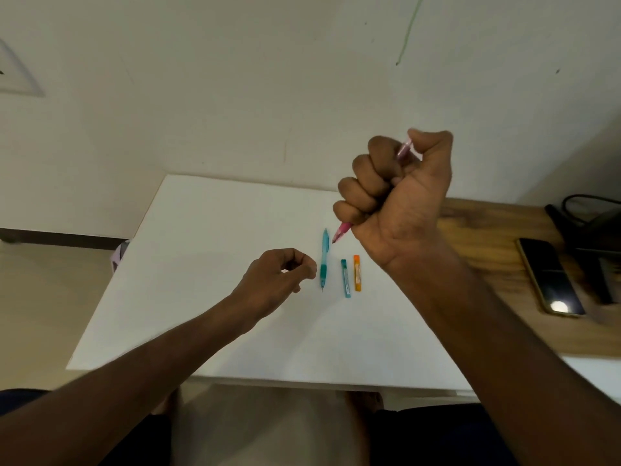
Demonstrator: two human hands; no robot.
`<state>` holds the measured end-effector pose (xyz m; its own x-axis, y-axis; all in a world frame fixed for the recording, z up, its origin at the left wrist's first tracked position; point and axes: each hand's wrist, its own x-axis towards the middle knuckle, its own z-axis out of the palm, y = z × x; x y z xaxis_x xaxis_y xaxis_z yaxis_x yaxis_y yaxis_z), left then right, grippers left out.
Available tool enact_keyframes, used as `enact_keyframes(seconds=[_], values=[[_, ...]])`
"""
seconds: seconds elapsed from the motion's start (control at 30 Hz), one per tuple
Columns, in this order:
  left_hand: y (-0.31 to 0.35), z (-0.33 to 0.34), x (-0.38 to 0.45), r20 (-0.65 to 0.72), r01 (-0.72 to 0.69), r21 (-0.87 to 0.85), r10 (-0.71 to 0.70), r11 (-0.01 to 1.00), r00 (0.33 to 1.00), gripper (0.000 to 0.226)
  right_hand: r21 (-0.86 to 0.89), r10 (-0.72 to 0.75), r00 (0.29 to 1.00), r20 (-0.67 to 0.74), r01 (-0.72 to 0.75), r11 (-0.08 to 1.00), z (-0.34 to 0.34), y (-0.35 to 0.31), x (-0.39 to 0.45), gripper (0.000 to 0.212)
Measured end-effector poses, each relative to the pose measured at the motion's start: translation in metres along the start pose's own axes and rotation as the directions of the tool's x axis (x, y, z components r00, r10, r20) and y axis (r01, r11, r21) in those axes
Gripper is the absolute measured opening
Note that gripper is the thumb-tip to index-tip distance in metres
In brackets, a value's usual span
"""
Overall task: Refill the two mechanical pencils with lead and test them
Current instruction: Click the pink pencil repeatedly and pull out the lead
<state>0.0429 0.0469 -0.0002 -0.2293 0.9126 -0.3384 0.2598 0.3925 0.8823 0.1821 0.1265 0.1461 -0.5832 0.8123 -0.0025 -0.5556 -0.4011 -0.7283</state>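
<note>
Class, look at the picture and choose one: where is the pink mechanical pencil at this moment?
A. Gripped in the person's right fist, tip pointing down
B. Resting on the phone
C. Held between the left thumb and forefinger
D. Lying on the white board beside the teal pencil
A: the pink pencil runs through the closed right hand, raised above the white board, while the teal pencil lies there alone.

No legible text, even on orange lead case (357, 273)

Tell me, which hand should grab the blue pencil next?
Probably left. The left hand hovers empty beside the blue pencil, while the right hand has its grip full with the pink pencil.
</note>
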Motion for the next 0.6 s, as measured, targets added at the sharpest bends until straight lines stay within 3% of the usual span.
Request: enact_keyframes(seconds=[0.17, 0.6], values=[[0.002, -0.002, 0.000, -0.007, 0.006, 0.006, -0.006, 1.000, 1.000, 0.015, 0.004, 0.043, 0.997, 0.058, -0.043, 0.999, -0.004, 0.006, 0.001, 0.044], [0.030, -0.007, -0.035, 0.027, -0.039, 0.094, 0.036, 0.995, 0.999, 0.016, -0.149, -0.054, 0.995, 0.083, 0.066, 0.987, 0.059, -0.037, -0.028, 0.050]])
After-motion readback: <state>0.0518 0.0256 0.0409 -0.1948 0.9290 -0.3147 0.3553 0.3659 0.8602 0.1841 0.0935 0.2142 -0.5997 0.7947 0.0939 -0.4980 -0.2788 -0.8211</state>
